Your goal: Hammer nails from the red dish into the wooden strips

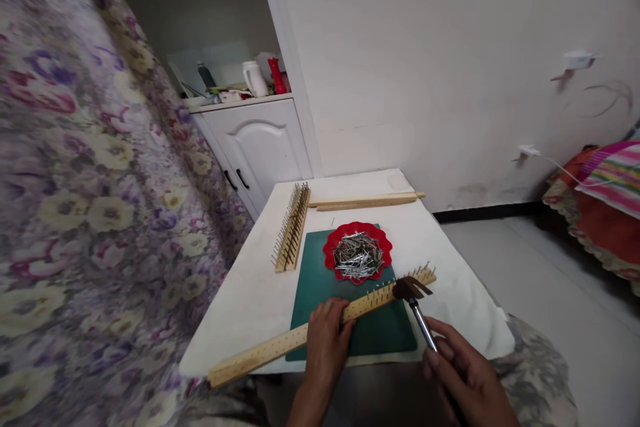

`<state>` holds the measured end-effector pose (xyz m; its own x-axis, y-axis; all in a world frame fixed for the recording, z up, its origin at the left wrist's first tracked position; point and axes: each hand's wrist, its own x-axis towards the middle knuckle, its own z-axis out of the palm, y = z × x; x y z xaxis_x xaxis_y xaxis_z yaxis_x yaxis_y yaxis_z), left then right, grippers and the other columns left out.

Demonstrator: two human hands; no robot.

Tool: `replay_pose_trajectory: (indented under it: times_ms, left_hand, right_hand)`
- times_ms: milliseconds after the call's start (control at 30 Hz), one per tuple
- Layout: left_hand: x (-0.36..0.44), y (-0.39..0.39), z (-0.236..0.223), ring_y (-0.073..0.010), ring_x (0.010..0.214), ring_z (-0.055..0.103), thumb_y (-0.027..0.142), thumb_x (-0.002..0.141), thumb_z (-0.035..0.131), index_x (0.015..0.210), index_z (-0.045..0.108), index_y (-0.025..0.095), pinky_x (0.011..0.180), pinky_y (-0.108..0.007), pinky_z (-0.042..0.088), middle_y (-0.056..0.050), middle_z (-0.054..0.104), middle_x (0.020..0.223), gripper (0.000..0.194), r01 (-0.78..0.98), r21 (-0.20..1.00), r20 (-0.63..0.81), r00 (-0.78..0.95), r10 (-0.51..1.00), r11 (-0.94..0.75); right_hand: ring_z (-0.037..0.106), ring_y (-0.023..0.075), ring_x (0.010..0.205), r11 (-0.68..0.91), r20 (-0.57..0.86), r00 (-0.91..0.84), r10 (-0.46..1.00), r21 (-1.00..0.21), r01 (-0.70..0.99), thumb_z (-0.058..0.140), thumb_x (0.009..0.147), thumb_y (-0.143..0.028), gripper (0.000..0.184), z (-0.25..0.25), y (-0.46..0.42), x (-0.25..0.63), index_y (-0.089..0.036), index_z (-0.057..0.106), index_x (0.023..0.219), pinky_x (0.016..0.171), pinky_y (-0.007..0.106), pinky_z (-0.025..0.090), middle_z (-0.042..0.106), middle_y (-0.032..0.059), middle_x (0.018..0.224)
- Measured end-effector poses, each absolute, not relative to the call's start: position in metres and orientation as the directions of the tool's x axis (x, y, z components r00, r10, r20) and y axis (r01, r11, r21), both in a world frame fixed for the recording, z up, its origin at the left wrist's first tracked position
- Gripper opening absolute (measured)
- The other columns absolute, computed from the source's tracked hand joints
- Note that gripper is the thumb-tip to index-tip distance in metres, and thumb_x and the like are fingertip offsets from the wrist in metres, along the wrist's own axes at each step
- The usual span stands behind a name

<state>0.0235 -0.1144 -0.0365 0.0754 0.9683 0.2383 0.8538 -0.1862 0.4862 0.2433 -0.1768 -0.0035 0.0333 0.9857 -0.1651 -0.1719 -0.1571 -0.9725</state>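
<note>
My left hand [327,333] is closed around a long wooden strip [270,349], which lies slantwise across the green mat [315,267]. Rows of small marks run along the strip, and several nails [380,293] stand up from its right part. In my right hand [460,363] is a claw hammer [423,323], gripped by its handle. The hammer's dark head is over the nailed part of the strip; whether it touches a nail I cannot tell. Just beyond the strip, a red scalloped bowl [330,250] holds a heap of loose nails [359,255].
Wooden strips full of upright nails [293,230] lie at the table's left. Bare wooden strips [367,201] lie toward the back of the white-covered table [240,320]. A floral curtain [115,180] hangs at left; a white cabinet [260,140] and wall stand behind.
</note>
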Motion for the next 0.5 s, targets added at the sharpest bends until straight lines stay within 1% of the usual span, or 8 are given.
replay_pose_trajectory:
  times_ms: [167,233,333,433,500]
  left_hand:
    - [0.026,-0.116,-0.035,-0.0253,0.096,0.056,0.020,0.079,0.057,0.101,0.061,0.021,0.080,-0.039,0.041,-0.008,0.064,0.105,0.023,0.852,0.490,0.220,0.081,0.972,-0.182]
    - [0.025,-0.114,-0.029,-0.0248,0.096,0.056,0.023,0.081,0.055,0.101,0.061,0.020,0.081,-0.039,0.042,-0.008,0.064,0.104,0.021,0.841,0.501,0.238,0.091,0.967,-0.203]
    - [0.026,-0.099,-0.014,-0.0227,0.092,0.057,0.025,0.087,0.048,0.097,0.061,0.020,0.080,-0.036,0.043,-0.008,0.064,0.098,0.017,0.833,0.496,0.299,0.103,0.949,-0.247]
    - [0.031,-0.072,0.002,-0.0211,0.088,0.056,0.020,0.086,0.046,0.088,0.063,0.020,0.078,-0.033,0.043,-0.006,0.064,0.091,0.017,0.877,0.413,0.326,0.110,0.939,-0.246]
    - [0.036,-0.051,0.009,-0.0222,0.088,0.056,0.019,0.083,0.051,0.084,0.064,0.019,0.077,-0.032,0.042,-0.007,0.064,0.090,0.013,0.926,0.329,0.288,0.085,0.954,-0.182]
  right_hand:
    - [0.036,0.0050,0.033,-0.145,-0.149,0.009,0.989,-0.970,-0.194,0.060,0.079,-0.050,0.049,-0.010,-0.177,0.244,-0.021,0.051,0.118,0.034,0.016,0.023,0.059,-0.0050,0.057]
    - [0.035,0.0050,0.033,-0.148,-0.154,0.012,0.988,-0.967,-0.206,0.060,0.079,-0.051,0.049,-0.013,-0.177,0.246,-0.022,0.051,0.118,0.032,0.016,0.023,0.058,-0.0055,0.057]
    - [0.035,0.0056,0.035,-0.145,-0.153,0.014,0.988,-0.958,-0.246,0.062,0.078,-0.051,0.048,-0.018,-0.177,0.248,-0.025,0.053,0.117,0.033,0.016,0.024,0.058,-0.0051,0.058]
    - [0.036,0.0071,0.037,-0.154,-0.161,0.007,0.987,-0.954,-0.256,0.062,0.078,-0.051,0.047,-0.024,-0.176,0.249,-0.027,0.053,0.117,0.035,0.017,0.025,0.057,-0.0055,0.056]
    - [0.036,0.0075,0.037,-0.152,-0.160,0.011,0.987,-0.955,-0.254,0.062,0.078,-0.051,0.046,-0.028,-0.175,0.249,-0.027,0.053,0.116,0.035,0.017,0.024,0.055,-0.0062,0.054]
